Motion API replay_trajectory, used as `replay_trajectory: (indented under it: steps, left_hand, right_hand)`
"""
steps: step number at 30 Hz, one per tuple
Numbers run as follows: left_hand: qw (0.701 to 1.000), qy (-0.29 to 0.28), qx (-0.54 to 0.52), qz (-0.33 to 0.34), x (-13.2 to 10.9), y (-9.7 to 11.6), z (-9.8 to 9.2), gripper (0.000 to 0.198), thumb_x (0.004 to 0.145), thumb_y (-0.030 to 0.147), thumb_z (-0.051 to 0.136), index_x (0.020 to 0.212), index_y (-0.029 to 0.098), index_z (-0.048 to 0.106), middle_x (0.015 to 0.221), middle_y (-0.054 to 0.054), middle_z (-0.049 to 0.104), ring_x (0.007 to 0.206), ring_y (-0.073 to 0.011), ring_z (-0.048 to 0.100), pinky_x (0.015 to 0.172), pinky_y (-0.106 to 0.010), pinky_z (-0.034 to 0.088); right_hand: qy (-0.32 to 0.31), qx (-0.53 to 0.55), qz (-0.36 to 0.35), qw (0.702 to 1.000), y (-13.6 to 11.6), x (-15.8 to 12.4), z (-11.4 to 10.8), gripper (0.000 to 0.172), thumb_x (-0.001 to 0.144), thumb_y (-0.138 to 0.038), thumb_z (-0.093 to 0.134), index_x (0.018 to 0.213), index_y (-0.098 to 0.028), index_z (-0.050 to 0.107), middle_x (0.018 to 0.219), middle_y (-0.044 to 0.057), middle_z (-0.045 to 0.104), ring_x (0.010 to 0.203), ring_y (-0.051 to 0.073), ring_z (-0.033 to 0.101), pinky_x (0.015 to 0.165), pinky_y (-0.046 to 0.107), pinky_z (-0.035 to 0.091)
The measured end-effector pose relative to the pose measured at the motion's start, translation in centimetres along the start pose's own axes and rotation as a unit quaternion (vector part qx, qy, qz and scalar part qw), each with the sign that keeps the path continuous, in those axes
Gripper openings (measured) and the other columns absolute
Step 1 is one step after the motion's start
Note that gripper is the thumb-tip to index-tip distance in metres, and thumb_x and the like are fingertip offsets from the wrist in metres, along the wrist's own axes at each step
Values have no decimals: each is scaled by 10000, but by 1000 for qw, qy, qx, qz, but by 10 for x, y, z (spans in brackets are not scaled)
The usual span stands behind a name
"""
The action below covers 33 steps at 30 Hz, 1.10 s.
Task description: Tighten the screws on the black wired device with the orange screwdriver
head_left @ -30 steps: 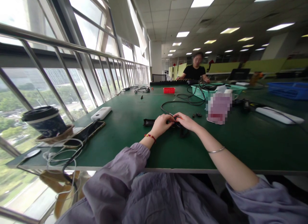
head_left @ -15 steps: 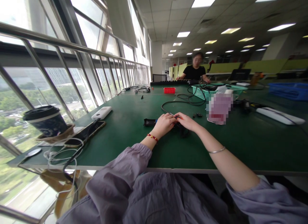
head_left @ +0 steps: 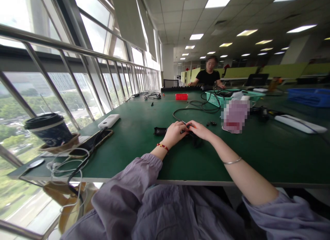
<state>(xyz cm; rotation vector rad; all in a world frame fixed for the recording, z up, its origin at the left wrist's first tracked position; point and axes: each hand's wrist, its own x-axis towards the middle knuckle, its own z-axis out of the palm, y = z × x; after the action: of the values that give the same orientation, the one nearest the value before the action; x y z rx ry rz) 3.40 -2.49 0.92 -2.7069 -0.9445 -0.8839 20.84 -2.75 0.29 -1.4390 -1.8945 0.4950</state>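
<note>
My left hand (head_left: pixel 176 131), with a red beaded bracelet at the wrist, is closed with bent fingers round a small black part (head_left: pixel 183 131). My right hand (head_left: pixel 199 130), a silver bangle further up the arm, pinches right beside it. Something orange shows at the right fingertips, mostly hidden. A black cable (head_left: pixel 177 117) runs from the back down to the fingers; whether it is held cannot be seen. Left of my left hand lies a black cylinder like a torch (head_left: pixel 160 131). Dark material (head_left: pixel 196 141) lies under my right hand.
Two small black pieces (head_left: pixel 212 123) lie right of my hands. A green basket (head_left: pixel 213 99) and red tray (head_left: pixel 181 97) stand further back. On the left are a white power bank (head_left: pixel 109 121), a phone (head_left: pixel 91 143) and a cup (head_left: pixel 48 130). A person (head_left: pixel 208 76) sits opposite.
The fingers of my left hand have shifted slightly, and more of the black part shows between the hands. The orange thing is tilted a little differently.
</note>
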Motion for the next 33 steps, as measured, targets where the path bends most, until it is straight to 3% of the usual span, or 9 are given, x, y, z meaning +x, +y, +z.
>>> replay_trajectory:
  steps: [14, 25, 33]
  left_hand:
    - [1000, -10, 17, -4, -1, 4, -4, 46, 841, 199, 592, 840, 193, 637, 920, -19, 632, 879, -160, 552, 770, -266, 464]
    - [982, -41, 157, 94, 1, 10, -6, 179, 921, 175, 441, 952, 168, 617, 918, -65, 605, 875, -181, 538, 759, -285, 447]
    - [988, -40, 112, 101, 1, 7, -5, 141, 894, 158, 485, 879, 176, 624, 897, -45, 627, 863, -165, 544, 748, -277, 416]
  right_hand:
    - [3, -2, -4, 1000, -3, -2, -1, 214, 821, -185, 441, 988, -213, 572, 1038, 46, 658, 980, 187, 594, 898, 340, 445]
    - [3, 4, -23, 1000, 5, 2, 2, 216, 828, -178, 437, 999, -201, 567, 1036, 56, 660, 978, 192, 596, 900, 352, 448]
    - [9, 3, -28, 1000, 5, 1, 2, 221, 815, -177, 448, 994, -211, 573, 1026, 44, 664, 966, 187, 599, 896, 350, 451]
